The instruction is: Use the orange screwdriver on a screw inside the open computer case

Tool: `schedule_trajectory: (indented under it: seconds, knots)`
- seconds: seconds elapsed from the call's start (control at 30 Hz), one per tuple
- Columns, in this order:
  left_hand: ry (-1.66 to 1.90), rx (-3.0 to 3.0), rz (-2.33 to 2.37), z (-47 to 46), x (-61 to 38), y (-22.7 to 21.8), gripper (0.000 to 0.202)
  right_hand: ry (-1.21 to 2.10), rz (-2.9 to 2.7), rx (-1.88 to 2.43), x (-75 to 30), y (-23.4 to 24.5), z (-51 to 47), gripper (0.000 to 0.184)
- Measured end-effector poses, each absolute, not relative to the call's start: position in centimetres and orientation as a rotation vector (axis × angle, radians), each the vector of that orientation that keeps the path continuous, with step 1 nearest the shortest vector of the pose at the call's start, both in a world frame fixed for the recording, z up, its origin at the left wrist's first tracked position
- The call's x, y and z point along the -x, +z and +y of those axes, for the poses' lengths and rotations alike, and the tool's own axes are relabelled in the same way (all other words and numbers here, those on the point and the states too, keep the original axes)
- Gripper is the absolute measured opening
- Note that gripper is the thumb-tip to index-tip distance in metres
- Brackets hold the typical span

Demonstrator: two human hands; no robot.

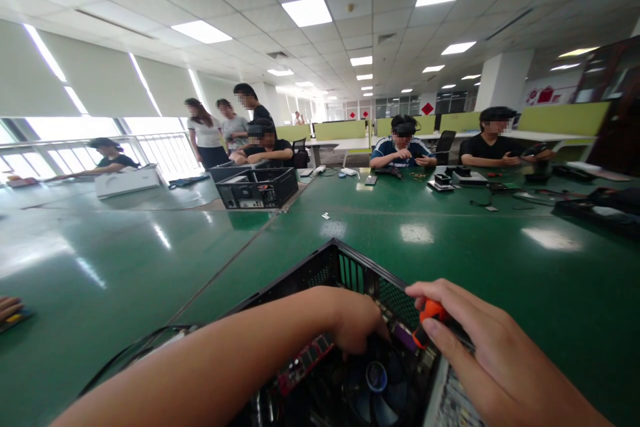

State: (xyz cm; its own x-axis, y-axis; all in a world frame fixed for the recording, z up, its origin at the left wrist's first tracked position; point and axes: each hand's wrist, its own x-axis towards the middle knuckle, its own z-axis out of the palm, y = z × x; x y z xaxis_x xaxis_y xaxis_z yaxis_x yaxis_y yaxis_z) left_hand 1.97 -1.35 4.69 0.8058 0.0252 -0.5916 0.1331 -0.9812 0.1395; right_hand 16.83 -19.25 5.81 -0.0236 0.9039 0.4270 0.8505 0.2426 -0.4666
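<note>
In front of me an open black computer case stands on the green table. My right hand grips a screwdriver with an orange and black handle, at the right side of the case. Its tip is hidden. My left hand reaches down into the case, near a cooling fan with dark blades. The left fingers bend downward out of sight among the parts, so what they touch cannot be made out. A red circuit board with memory modules lies below my left wrist.
Black cables trail at the case's left side. Across the green table, another open computer case stands before a co-worker. A small white part lies mid-table. At the far left edge rests another person's hand.
</note>
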Motion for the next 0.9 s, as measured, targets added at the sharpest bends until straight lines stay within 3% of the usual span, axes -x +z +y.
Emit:
schedule_trajectory:
  seconds: [0.37,0.9]
  knots:
    - [-0.95,-2.846,0.123,-1.3,-2.3,4.3,0.067,0.253,-1.994,1.582,-16.3,5.3,-18.8,0.032]
    - [-0.921,-2.826,0.134,-0.6,-2.4,3.6,0.067,0.084,-1.784,1.631,-17.5,4.3,-19.0,0.024]
